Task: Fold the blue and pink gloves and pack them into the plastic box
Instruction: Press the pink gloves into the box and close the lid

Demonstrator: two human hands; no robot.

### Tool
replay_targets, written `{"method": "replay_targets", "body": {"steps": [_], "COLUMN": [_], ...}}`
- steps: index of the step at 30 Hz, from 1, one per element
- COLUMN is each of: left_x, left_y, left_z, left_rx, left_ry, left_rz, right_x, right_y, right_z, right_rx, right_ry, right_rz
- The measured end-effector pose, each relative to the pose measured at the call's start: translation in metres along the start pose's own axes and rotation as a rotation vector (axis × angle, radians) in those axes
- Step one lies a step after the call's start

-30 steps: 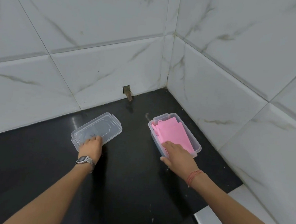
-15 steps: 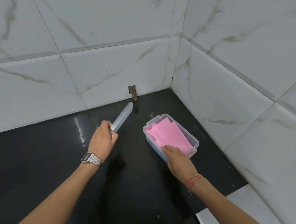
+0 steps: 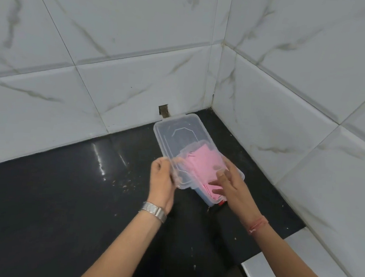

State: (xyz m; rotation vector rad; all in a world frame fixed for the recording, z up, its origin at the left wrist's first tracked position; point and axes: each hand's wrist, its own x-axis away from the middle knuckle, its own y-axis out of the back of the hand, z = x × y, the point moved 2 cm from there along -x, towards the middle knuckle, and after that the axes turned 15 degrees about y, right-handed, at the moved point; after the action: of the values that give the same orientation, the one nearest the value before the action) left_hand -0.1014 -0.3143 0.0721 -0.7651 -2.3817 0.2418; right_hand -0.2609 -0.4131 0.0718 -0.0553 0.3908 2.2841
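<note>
Lid (image 3: 182,142) now swung over from the left and tilted above the plastic box (image 3: 214,200) on the black floor (image 3: 64,205), left hand (image 3: 162,180) fingers pinching its near edge, right hand (image 3: 231,185) fingers spread on the pink gloves (image 3: 201,163) inside.

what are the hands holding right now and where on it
The left hand grips the clear lid by its near edge, tilted over the plastic box. The right hand rests on the box's near end and the pink gloves; no clear grip.
</note>
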Motion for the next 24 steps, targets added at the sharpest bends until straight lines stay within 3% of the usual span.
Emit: {"method": "replay_targets", "body": {"steps": [3,8,16,24], "left_x": [0.0,-0.004,-0.007,-0.01], "left_y": [-0.016,-0.023,-0.02,-0.016], "left_z": [0.023,0.054,0.072,0.068], "left_rx": [-0.081,-0.29,-0.648,-0.743], "left_ry": [0.092,0.179,0.086,0.053], "left_rz": [0.047,0.008,-0.097,-0.129], "right_x": [-0.009,-0.02,-0.014,-0.005], "right_y": [0.023,0.062,0.061,0.05], "right_z": [-0.009,-0.037,-0.065,-0.076], "right_rx": [-0.008,0.069,0.223,0.164], "right_ry": [-0.051,-0.156,-0.225,-0.246], "right_rz": [-0.102,-0.099,0.002,-0.018]}}
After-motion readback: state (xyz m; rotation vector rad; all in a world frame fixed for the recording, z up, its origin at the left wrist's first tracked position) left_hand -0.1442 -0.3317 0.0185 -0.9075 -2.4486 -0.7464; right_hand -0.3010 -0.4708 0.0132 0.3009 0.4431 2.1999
